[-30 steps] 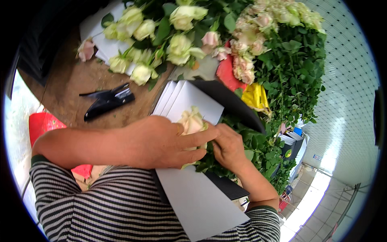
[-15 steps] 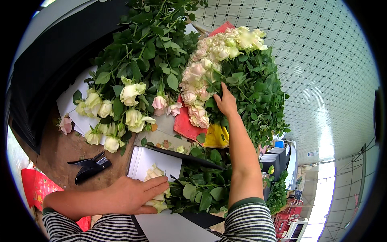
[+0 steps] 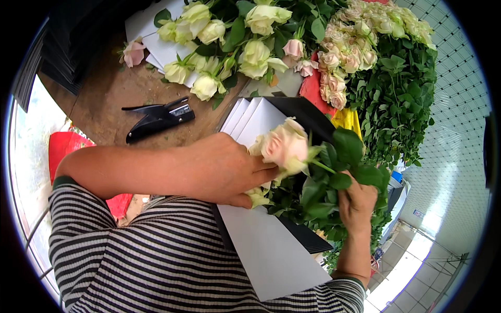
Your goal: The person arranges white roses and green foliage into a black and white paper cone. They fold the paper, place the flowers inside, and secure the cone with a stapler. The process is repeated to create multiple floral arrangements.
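A pale pink rose (image 3: 284, 146) lies just above my left hand (image 3: 219, 172), whose bent fingers are closed on rose heads (image 3: 258, 195) over white and black wrapping paper (image 3: 266, 250). My right hand (image 3: 355, 201) is closed on that pink rose's green leafy stem (image 3: 326, 168), at the right side of the bundle. Some fingertips are hidden by petals and leaves. Behind the bundle are folded white sheets (image 3: 240, 117) and a black sheet (image 3: 292, 109). A black stapler (image 3: 156, 119) lies on the wooden table (image 3: 99, 120), left of the paper.
Cream and pink roses (image 3: 209, 31) lie on white sheets along the back. A large bunch of roses (image 3: 396, 94) with dense foliage fills the right, by red (image 3: 313, 88) and yellow (image 3: 347, 122) wraps. Black sheets (image 3: 62, 47) stand stacked at the upper left.
Since half a second ago my right hand has come down from the large bunch at the back, now holding a leafy stem, and another pink rose head has appeared by my left hand.
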A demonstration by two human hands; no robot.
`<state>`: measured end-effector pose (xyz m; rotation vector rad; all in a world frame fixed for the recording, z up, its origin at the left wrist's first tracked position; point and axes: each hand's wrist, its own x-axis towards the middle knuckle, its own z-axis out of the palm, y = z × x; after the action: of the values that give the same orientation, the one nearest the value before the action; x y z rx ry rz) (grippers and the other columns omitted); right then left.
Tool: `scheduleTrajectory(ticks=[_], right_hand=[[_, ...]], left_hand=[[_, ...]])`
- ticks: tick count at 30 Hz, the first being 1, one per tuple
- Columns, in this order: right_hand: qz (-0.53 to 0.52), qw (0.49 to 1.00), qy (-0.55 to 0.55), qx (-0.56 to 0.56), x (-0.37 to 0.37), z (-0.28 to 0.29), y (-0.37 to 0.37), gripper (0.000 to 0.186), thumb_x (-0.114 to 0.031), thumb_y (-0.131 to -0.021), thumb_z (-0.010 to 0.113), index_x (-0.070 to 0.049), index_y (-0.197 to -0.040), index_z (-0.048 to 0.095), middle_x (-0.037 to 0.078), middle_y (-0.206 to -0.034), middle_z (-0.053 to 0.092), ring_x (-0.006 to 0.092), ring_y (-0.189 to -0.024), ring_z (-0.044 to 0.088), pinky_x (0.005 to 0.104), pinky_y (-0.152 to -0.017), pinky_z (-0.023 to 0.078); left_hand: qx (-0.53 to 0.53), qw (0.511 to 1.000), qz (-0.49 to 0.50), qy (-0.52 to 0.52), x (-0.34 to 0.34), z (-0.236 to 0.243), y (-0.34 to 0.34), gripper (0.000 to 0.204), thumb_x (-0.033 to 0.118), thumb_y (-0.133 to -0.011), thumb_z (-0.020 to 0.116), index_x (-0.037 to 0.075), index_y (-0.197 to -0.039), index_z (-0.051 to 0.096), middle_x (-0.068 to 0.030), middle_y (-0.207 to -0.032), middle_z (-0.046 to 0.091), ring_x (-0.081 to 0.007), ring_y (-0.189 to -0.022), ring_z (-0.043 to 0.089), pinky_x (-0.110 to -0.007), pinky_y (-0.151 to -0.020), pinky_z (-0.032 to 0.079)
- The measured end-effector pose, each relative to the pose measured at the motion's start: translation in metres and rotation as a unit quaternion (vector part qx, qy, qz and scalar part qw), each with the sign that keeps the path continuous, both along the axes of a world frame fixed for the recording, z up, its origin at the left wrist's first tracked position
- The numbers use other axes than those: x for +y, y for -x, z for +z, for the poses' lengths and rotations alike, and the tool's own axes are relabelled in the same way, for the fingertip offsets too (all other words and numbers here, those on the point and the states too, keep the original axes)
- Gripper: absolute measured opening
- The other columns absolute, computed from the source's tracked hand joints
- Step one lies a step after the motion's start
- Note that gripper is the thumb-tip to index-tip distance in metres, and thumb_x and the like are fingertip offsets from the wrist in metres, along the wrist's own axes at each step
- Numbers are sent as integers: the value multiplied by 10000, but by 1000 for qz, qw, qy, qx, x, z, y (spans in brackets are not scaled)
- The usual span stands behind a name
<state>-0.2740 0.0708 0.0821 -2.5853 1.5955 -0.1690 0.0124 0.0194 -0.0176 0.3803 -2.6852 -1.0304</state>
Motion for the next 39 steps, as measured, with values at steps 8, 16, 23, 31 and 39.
scheduleTrajectory(ticks=[8,16,23,31,39], right_hand=[[-41,978,-110,173,5,-37,8,418,-24,-725,689,-85,-1133,620,125,-759,578,333,-711,561,416,-640,451],[28,996,-76,-23,-44,-13,-39,318,-111,-783,705,-34,-1081,627,122,-931,671,293,-760,662,361,-641,536],[33,999,-12,-4,-47,-68,-43,363,-53,-759,689,-117,-1115,650,63,-749,596,260,-635,605,352,-583,496],[89,992,-37,-88,-33,-80,-30,434,1,-698,694,-98,-1116,637,47,-691,536,230,-567,558,325,-502,454],[150,947,-194,-207,-127,53,-29,168,-143,-856,617,-54,-979,688,83,-900,676,186,-729,649,292,-670,522]], left_hand=[[46,995,33,80,1,-5,2,712,492,-743,693,53,-1279,526,-57,-1367,495,-162,-536,590,-289,-467,466],[29,995,38,85,4,-6,4,702,505,-737,687,81,-1278,540,-37,-1391,480,-147,-534,580,-271,-463,453],[25,995,48,81,5,-7,0,672,478,-722,705,84,-1248,568,-49,-1428,445,-146,-548,584,-268,-473,455],[34,999,27,2,-8,-2,7,521,410,-696,748,109,-1097,607,-181,-1459,323,-243,-585,628,-339,-542,524],[-29,997,32,-62,-22,20,6,467,399,-694,741,150,-1054,579,-233,-1393,342,-337,-645,654,-406,-548,544]])
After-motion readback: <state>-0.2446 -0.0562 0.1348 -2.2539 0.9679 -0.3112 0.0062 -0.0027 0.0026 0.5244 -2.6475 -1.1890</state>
